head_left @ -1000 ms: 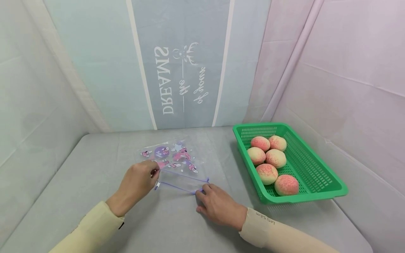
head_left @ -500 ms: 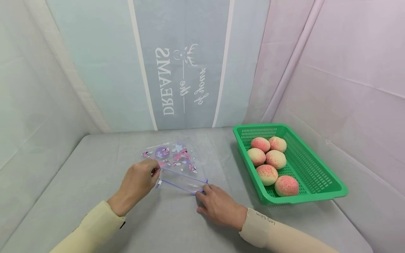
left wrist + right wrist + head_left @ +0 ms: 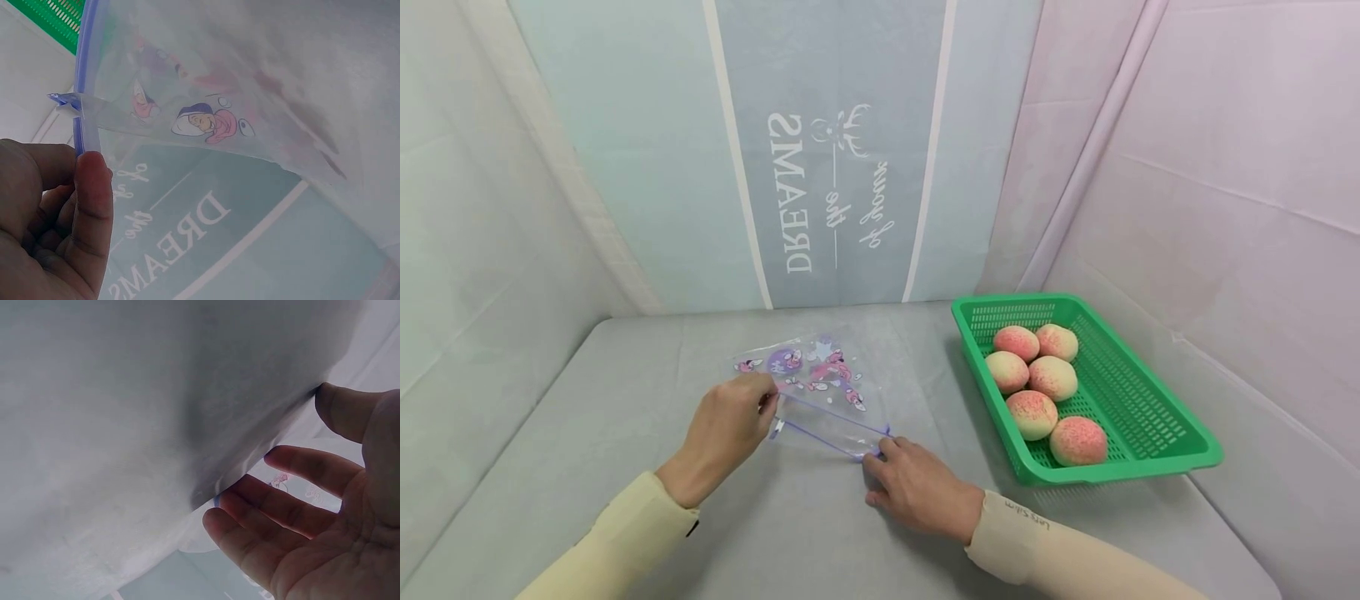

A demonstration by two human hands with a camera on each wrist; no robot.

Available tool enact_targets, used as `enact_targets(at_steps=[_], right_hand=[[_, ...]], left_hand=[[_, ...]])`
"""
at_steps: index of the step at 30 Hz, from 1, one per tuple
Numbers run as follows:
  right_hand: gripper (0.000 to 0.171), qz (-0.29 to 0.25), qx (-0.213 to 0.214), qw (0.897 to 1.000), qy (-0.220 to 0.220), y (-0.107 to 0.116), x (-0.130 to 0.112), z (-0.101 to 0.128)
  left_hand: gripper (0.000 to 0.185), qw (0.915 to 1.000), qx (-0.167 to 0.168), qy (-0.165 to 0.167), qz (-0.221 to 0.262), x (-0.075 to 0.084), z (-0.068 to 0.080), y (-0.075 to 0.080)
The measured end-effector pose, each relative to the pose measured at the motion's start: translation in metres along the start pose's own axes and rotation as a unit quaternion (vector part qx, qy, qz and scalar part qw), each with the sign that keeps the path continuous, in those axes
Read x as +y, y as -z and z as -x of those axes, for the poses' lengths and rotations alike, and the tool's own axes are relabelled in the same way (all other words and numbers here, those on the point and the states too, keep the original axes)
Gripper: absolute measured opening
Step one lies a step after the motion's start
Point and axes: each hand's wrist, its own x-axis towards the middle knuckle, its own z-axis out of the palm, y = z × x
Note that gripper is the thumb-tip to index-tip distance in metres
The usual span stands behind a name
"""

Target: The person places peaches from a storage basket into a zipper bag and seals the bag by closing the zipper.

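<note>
Grey table (image 3: 625, 400), zip bag (image 3: 820, 392) between both hands' fingers (image 3: 767, 404)

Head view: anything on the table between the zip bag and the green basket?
No. In the head view the grey table is bare between the zip bag and the green basket of peaches.

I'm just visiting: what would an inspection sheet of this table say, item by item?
Surface: grey table.
Job's things: clear zip bag with cartoon prints, mouth held open.
Clutter: green basket with six peaches.
Grippers: left hand pinches the bag's purple zip edge; right hand rests flat at the other corner, fingers straight.
Cables: nothing seen.
Surroundings: pastel fabric walls, one printed DREAMS.
</note>
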Motion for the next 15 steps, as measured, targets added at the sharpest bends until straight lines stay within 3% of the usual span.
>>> enact_targets(at_steps=[8,15], right_hand=[[0.041,-0.005,-0.01,1.0,0.002,-0.0004,-0.0018,-0.0007],[0.036,-0.003,0.021,1.0,0.014,0.0004,0.0002,0.0011]], left_hand=[[0.029,0.9999,0.011,0.003,-0.003,-0.0006,-0.0016,0.0001],[0.031,0.9986,-0.047,0.023,0.004,0.0,-0.0024,0.0024]])
